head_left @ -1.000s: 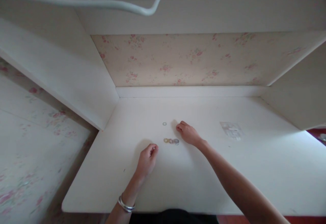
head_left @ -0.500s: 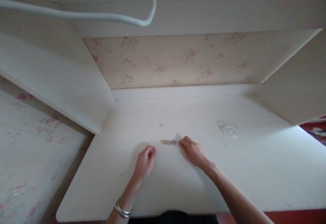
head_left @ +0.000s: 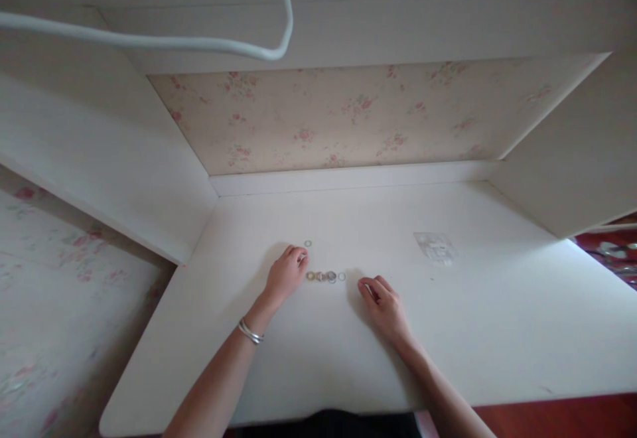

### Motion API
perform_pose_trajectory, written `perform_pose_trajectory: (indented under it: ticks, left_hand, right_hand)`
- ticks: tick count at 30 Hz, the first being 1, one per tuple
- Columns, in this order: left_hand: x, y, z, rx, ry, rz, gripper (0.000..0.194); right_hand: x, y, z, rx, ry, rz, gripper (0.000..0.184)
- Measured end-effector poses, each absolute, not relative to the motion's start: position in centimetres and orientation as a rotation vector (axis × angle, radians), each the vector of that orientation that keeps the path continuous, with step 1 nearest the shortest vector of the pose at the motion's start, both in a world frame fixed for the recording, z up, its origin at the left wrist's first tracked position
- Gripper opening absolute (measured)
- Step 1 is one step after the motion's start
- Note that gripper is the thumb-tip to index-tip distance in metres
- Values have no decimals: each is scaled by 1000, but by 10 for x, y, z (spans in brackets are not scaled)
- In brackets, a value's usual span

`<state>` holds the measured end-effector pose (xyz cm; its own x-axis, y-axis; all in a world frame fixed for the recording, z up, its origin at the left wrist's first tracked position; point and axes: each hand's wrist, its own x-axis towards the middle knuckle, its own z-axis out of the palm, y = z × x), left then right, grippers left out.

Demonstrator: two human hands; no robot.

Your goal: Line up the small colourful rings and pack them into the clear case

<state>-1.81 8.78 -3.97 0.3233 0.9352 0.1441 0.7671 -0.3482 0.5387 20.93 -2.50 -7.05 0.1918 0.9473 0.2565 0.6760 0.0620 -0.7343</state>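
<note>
1. Floral wallpaper (head_left: 328, 116) forms the far background, framed by white panels; a white tube (head_left: 199, 42) crosses the upper left.
2. White desk (head_left: 497, 332), with a raised ledge (head_left: 348, 178) along its far edge.
3. Row of small rings (head_left: 320, 277), lying on the desk between the hands: yellowish at the left, pinkish next, then grey, with a thin pale ring (head_left: 342, 277) just beside them at the right end.
4. Single ring (head_left: 308, 243), lying apart on the far side of the row.
5. Left hand (head_left: 286, 273), fingers curled, fingertips just on the near side of the single ring; whether anything is pinched cannot be told. Silvery bangles (head_left: 250, 332) circle the wrist.
6. Right hand (head_left: 385, 305), fingers loosely bent, right of the thin pale ring and apart from it; whether it grasps anything cannot be told.
7. Clear packet (head_left: 435, 249), lying flat farther right.
</note>
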Motion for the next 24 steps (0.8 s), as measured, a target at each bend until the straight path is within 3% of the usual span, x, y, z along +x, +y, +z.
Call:
perform_pose_trajectory:
  ticks: [10,17,24]
  left_hand:
    - [2,120,-45,2424,1638,269,22]
    - [-2,119,-54,2382,1596,389,20]
    - [-8,117,-61,2168,1482,755,18]
  right_hand:
    - [210,-23,-71,-1676,-1575,452,29]
    - [210,-22,-71,-1673,-1586,446,30]
    - [210,-22,-67,-1682,-1590,440,30]
